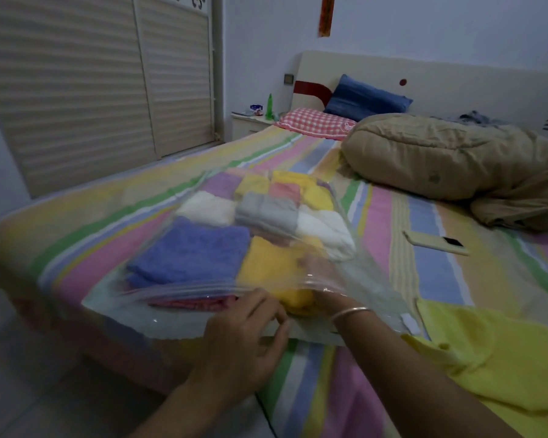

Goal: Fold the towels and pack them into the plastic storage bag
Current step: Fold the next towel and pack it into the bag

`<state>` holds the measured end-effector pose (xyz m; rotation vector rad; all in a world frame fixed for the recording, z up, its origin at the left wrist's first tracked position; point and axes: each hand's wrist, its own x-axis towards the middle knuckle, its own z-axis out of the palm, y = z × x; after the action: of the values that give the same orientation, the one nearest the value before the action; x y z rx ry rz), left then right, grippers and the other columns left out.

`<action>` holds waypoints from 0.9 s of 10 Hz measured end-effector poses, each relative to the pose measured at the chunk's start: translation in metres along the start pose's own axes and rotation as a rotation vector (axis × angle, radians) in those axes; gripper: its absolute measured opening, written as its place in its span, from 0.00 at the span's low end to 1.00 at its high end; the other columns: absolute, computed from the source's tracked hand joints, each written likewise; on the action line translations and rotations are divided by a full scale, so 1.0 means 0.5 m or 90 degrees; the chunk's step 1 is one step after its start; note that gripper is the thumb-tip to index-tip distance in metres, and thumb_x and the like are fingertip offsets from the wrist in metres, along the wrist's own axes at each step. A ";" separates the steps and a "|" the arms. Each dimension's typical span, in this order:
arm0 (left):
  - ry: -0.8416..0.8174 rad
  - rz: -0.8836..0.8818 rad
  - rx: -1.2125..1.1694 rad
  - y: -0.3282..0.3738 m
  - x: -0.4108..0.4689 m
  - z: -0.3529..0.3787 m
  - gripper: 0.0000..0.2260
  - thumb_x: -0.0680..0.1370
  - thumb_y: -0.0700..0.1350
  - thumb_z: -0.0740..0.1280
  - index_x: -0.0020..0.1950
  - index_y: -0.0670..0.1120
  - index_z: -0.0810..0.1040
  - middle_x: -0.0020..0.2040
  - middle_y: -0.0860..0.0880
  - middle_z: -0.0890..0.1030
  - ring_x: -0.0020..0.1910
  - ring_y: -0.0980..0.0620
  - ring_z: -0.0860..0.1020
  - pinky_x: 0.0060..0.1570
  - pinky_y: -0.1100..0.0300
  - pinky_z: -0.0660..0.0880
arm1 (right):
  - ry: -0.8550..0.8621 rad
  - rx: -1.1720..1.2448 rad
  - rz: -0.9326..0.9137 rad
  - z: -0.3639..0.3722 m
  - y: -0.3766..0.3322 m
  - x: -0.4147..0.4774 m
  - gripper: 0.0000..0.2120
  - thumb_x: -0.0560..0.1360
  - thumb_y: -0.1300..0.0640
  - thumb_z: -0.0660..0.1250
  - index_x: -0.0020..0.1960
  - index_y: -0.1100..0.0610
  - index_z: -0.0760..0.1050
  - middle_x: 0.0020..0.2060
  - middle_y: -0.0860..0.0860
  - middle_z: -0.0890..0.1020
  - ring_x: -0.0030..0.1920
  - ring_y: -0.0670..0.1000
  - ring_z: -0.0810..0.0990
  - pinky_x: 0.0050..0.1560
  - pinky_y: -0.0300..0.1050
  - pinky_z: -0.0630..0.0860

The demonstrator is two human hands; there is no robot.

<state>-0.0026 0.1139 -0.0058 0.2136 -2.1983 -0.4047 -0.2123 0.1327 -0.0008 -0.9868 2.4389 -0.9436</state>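
The left hand point(244, 327) sits at the mouth of the plastic storage bag point(345, 213), its fingers curled onto the near lip and holding the opening up. The right hand point(321, 294) is pushed inside past the wrist, just beyond the left one; through the film its fingers blur out, so I cannot tell whether they are clamped on the yellow towel point(272, 267) or only pressing it. That towel lies half in, bulging at the opening directly between the two hands.

To do this well, the left hand should keep the lip lifted and wide while the right slides the towel flat into the gap beside the blue towel point(190, 248), which lies just left of it, rather than bunching it near the seal.

Farther in, beyond both hands, folded grey, white, pink and purple towels point(266, 210) fill the bag in rows. The bag rests on the striped bed point(434, 273). Right of the right forearm lies a loose yellow cloth point(487, 368), perhaps a towel not yet folded; farther off is a phone point(437, 243).
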 end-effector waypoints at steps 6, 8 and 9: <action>-0.354 -0.194 0.337 -0.039 -0.014 0.150 0.27 0.73 0.57 0.56 0.65 0.43 0.77 0.64 0.39 0.78 0.61 0.40 0.77 0.58 0.47 0.75 | -0.092 -0.079 -0.145 -0.028 0.095 -0.177 0.21 0.80 0.54 0.61 0.72 0.55 0.66 0.70 0.52 0.71 0.70 0.49 0.68 0.68 0.38 0.61; -0.402 -0.073 0.267 0.128 0.033 0.160 0.17 0.71 0.54 0.56 0.51 0.50 0.79 0.48 0.51 0.81 0.48 0.47 0.80 0.43 0.54 0.77 | -0.135 0.144 -0.114 -0.197 0.172 -0.296 0.16 0.76 0.68 0.61 0.52 0.50 0.81 0.50 0.45 0.85 0.48 0.43 0.83 0.49 0.37 0.78; -0.314 0.012 0.153 0.239 0.092 0.175 0.11 0.75 0.55 0.56 0.41 0.52 0.75 0.38 0.53 0.79 0.39 0.51 0.79 0.32 0.57 0.72 | 0.168 -0.006 -0.002 -0.286 0.258 -0.270 0.15 0.75 0.63 0.63 0.42 0.44 0.80 0.42 0.42 0.84 0.36 0.45 0.80 0.40 0.43 0.77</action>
<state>-0.1013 0.2304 0.0209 0.2420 -2.7354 -0.1933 -0.2557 0.3629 0.0216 -0.9204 2.6575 -1.1291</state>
